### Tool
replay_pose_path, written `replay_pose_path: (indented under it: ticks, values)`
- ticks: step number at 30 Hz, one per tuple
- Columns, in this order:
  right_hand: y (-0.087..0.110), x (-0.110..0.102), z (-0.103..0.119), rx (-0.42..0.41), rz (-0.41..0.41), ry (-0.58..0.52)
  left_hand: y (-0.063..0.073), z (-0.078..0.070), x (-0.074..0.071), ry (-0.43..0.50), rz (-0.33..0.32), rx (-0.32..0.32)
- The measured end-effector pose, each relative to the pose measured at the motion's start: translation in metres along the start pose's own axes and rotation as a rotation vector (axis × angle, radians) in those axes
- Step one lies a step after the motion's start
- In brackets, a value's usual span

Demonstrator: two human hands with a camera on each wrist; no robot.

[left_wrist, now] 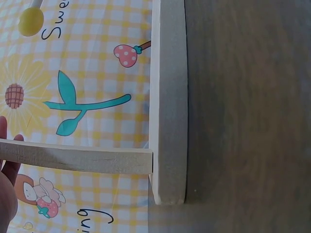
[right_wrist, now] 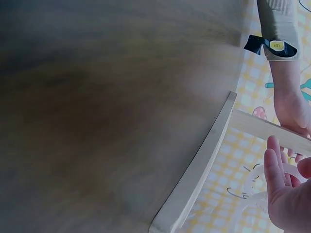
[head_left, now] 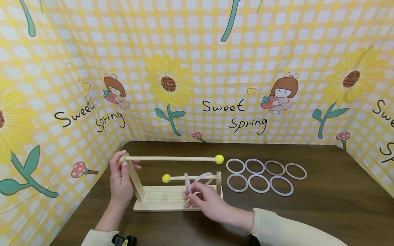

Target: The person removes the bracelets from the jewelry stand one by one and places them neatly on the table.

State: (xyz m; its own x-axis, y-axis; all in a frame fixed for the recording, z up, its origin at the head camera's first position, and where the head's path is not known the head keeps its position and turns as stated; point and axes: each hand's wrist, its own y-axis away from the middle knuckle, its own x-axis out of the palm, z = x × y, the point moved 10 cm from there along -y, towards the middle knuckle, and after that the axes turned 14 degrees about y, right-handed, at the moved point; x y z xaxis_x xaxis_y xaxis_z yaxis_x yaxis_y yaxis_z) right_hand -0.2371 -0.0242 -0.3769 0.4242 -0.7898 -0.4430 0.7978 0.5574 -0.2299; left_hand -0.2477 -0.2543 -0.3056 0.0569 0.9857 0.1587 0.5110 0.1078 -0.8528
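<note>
A wooden stand [head_left: 163, 196] has two rods pointing opposite ways, each tipped with a yellow ball. My left hand [head_left: 120, 182] grips the top of its left post [head_left: 136, 182], where the upper rod [head_left: 172, 158] starts. With thumb and fingers, my right hand [head_left: 213, 205] pinches a pale ring [head_left: 186, 179] that encircles the lower rod [head_left: 176, 178], a little right of its ball [head_left: 166, 178]. A second pale ring [head_left: 204, 175] hangs slanted on that rod near the right post [head_left: 219, 182]. In the right wrist view, fingers [right_wrist: 274, 167] overlap a whitish ring [right_wrist: 260, 179].
Several pale pink and lilac rings [head_left: 259, 183] lie flat in two rows on the dark wooden table [head_left: 332, 205], right of the stand. A yellow checked cloth [head_left: 197, 68] with flowers and lettering walls in the back and sides.
</note>
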Motion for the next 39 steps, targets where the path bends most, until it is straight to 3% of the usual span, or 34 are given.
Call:
replay_pose_path:
  ticks: [31, 39]
  values:
    - [-0.024, 0.036, 0.012, 0.024, 0.029, -0.059, -0.001, 0.000, 0.001, 0.019, 0.007, 0.015]
    - [-0.033, 0.038, 0.018, -0.023, 0.018, -0.016, -0.001, 0.000, 0.002, 0.029, 0.005, 0.023]
